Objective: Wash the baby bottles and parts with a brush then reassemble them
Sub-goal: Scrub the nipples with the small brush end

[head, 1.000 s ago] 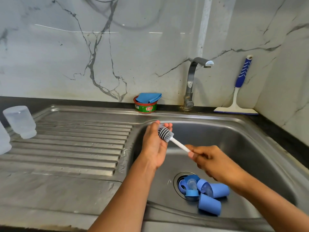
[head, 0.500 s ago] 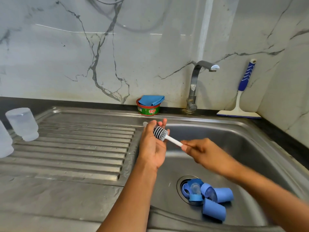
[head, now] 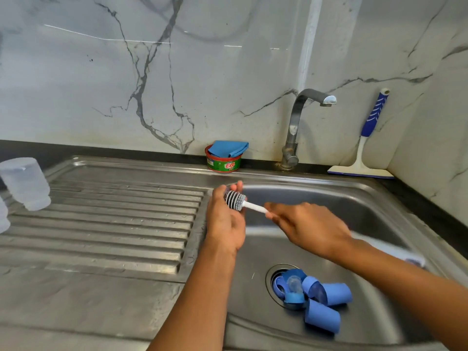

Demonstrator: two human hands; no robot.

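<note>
Two hands meet over the sink [head: 367, 198] in the head view. The right hand [head: 306, 226], a little blurred, has its fingers curled round the white handle of the brush [head: 235, 200] and grips it. The bristle end lies against the left hand [head: 225, 221], whose fingers stand loosely spread and slightly cupped behind the bristles; I cannot tell whether anything small sits between them. Down at the drain [head: 272, 277] lie the blue bottle parts in a heap: a clear teat [head: 293, 283] in its ring, and two caps [head: 321, 319] on their sides touching each other. On the ribbed draining board [head: 114, 224] at the far left a clear bottle [head: 25, 183] stands mouth down, with another [head: 3, 216] cut off by the edge. Behind, along the marble wall, are a soap tub [head: 224, 164] with a blue cloth [head: 228, 148] on top, the tap [head: 296, 127], and a squeegee [head: 364, 148] leaning in the corner
</note>
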